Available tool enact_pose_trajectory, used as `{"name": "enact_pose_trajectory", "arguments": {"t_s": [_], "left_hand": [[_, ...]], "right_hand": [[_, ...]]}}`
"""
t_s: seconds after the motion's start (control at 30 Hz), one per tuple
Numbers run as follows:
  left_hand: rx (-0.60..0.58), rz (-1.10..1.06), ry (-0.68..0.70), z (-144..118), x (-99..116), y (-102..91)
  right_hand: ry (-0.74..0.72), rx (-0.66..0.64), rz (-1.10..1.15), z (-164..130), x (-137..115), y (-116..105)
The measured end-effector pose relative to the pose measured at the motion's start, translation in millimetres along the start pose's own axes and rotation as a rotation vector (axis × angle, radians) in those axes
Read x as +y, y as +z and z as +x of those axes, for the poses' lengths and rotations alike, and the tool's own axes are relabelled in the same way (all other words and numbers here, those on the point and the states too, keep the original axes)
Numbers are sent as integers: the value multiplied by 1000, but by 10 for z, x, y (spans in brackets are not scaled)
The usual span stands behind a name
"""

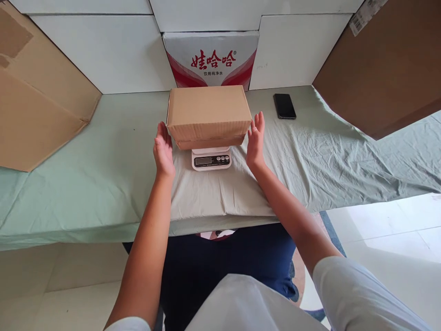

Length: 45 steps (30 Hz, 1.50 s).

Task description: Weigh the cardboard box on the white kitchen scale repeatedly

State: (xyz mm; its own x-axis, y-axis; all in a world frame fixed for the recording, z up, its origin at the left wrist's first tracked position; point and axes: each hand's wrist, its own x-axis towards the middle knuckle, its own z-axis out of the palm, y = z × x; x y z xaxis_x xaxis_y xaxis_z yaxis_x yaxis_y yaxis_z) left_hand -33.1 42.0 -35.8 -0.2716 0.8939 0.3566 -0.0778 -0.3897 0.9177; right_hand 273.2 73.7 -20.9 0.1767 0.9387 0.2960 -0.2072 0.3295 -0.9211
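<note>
a brown box (208,112) sits on a small white scale (211,158), near the middle of the desk (103,174), which is covered by a wrinkled pale green cloth. the box is wider than the scale and overhangs it on both sides, so only the scale's front strip with its dark display and round buttons shows below the box's front edge. the left hand (163,151) stands just beside the box's left end, palm turned inward, fingers straight and together, open and holding nothing; whether its fingertips touch the cardboard i cannot tell. the right hand (256,138) mirrors it at the box's right end, palm facing the box, fingers loosely extended, also empty, very close to the box's corner or just touching it. both forearms reach forward from the near edge of the desk. behind the box a white and red carton (211,57) with printed characters leans against white panels. a black phone (284,106) lies flat on the cloth to the right of the box, well apart from the right hand. big brown cardboard sheets stand at the far left (37,92) and far right (382,69).
</note>
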Motion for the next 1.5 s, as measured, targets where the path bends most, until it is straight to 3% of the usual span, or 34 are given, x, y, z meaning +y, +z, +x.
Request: {"name": "enact_pose_trajectory", "arguments": {"t_s": [0.47,0.9,1.23,1.5], "left_hand": [[86,-90,-72,47,-42,113],[47,-72,-85,65,-89,61],[61,-49,-107,62,-3,105],[29,-5,-114,87,-22,56]], "right_hand": [[129,74,209,188,48,-64],[190,50,165,223,120,-51],[236,146,117,268,185,-82],[226,91,99,287,228,-126]]}}
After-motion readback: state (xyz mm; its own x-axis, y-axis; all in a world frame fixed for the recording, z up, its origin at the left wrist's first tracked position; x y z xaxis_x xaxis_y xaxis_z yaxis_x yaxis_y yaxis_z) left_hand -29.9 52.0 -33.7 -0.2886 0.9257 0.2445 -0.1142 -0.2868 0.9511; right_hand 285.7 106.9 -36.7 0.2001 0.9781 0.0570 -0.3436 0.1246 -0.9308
